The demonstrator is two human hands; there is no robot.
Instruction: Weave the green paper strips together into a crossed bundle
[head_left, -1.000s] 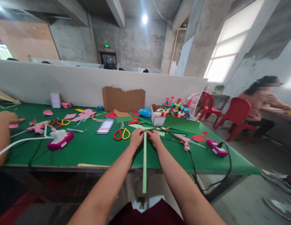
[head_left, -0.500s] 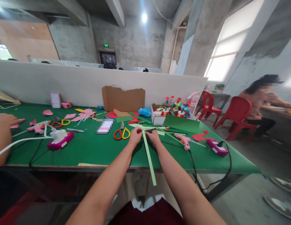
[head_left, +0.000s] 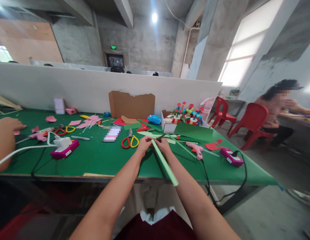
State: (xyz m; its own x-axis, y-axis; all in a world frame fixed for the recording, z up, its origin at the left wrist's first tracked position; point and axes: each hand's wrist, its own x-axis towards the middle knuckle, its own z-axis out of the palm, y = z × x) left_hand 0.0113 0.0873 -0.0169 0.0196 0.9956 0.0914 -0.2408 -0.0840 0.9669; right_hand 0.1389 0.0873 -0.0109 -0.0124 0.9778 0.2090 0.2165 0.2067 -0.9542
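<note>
1. The left hand (head_left: 144, 144) and the right hand (head_left: 164, 145) met over the middle of the green table (head_left: 100, 160), fingertips pressed together. Both pinched the far end of one light-green strip (head_left: 167, 166).
2. The strip, apparently paper, was held off the table. Its long axis ran from the pinch back toward the person and slanted to the person's right.
3. The gripped end lay between the two hands, about equally near to each. The free end lay on the right forearm's side, so the right arm was the nearer to the rest of the strip's length. In the picture the free end reached just past the near edge of the table.
4. The fingers of both hands were curled in around the strip's end. Which fingers met the thumbs could not be told.
5. Red-and-yellow scissors (head_left: 130, 142) lay flat just beyond and to the left of the left hand, apart from it.
6. A pink glue gun (head_left: 196, 150) lay to the right of the right hand. Its cable ran off the near edge of the table.
7. Darker green strips (head_left: 181, 144) lay on the table between the right hand and the glue gun.
8. A white box (head_left: 169, 127) holding small coloured figures stood farther back on the right, and a torn cardboard sheet (head_left: 132, 105) leaned on the white partition behind it.
9. A co-worker's hand (head_left: 7, 126) rested at the far left, near pink scraps (head_left: 88, 124), well apart from the strip.
</note>
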